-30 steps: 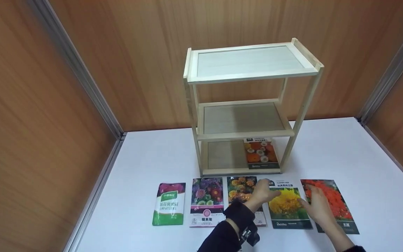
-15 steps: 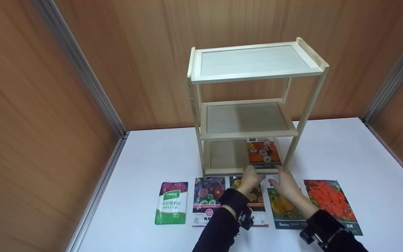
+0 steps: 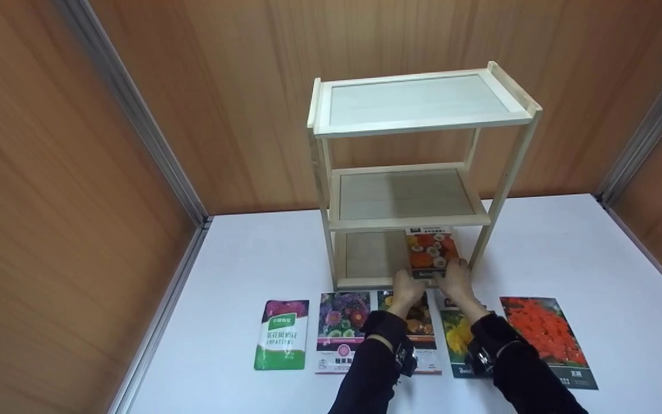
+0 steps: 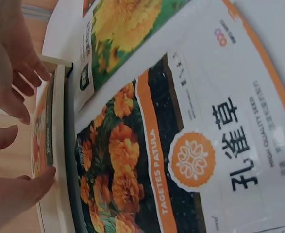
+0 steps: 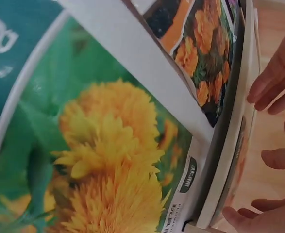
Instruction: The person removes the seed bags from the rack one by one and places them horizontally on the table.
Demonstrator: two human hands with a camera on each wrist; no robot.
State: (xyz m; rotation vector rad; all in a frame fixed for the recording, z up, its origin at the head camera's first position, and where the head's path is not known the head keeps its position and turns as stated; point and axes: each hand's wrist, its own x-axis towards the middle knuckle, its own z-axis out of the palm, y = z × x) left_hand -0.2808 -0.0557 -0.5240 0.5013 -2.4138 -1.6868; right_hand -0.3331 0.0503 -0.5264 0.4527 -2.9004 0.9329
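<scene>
On the bottom board of a small wooden shelf [image 3: 377,282] lies a flower seed packet [image 3: 433,250] with red, orange and white blooms. My left hand [image 3: 407,290] is at its near left corner, fingers extended over the board's front rail. At the near right corner is my right hand [image 3: 456,283], its fingers at the packet's edge. In the left wrist view the packet [image 4: 49,119] shows between both hands, and neither hand's fingers close round it. The right wrist view shows my right hand [image 5: 266,216] with thumb and fingers apart. Exact fingertip contact is hard to tell.
Before the shelf lie more seed packets in a row: a green-and-white one [image 3: 280,334], a purple-flowered one [image 3: 342,330], an orange marigold one [image 3: 420,322], a yellow-flowered one [image 3: 458,333] and a red-flowered one [image 3: 543,330]. Wooden panels [image 3: 250,115] stand behind and at the sides.
Both hands have moved away from above the marigold and yellow-flowered packets, forward to the shelf's bottom board. They have come closer together at the packet there. The packets look unmoved.
</scene>
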